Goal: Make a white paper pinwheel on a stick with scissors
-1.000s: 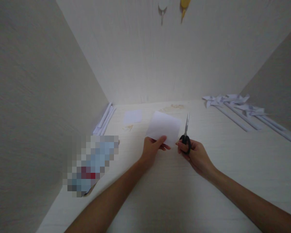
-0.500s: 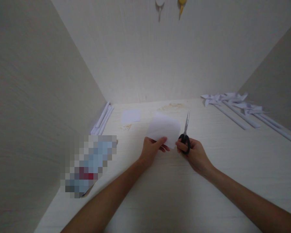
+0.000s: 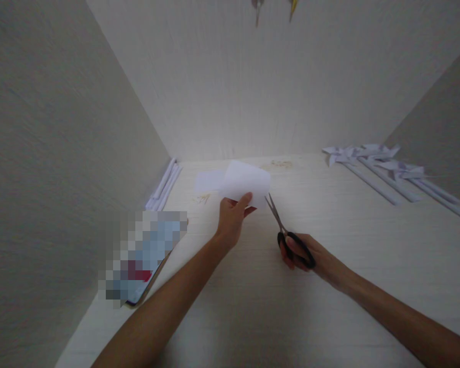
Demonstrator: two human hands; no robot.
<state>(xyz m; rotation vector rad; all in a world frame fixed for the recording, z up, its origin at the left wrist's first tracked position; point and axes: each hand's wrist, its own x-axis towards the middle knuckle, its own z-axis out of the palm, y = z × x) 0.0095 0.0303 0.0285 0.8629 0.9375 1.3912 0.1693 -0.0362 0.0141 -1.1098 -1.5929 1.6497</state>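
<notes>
White paper (image 3: 245, 181) is held above the table (image 3: 329, 286), left of centre, pinched at its near edge by the left hand (image 3: 232, 217), whose grip is clamped on the sheet. Black-handled scissors (image 3: 287, 235) are held in the right hand (image 3: 302, 253), fingers closed through the loops, blades slightly parted with tips just beside the paper's lower right corner. For a clean cut, the sheet is best kept taut and level, the pinch kept well clear of the blade line, and the paper fed deep into the blades before they are closed. Folded pinwheels (image 3: 368, 156) lie far right; rolled paper sticks (image 3: 164, 186) lie far left.
</notes>
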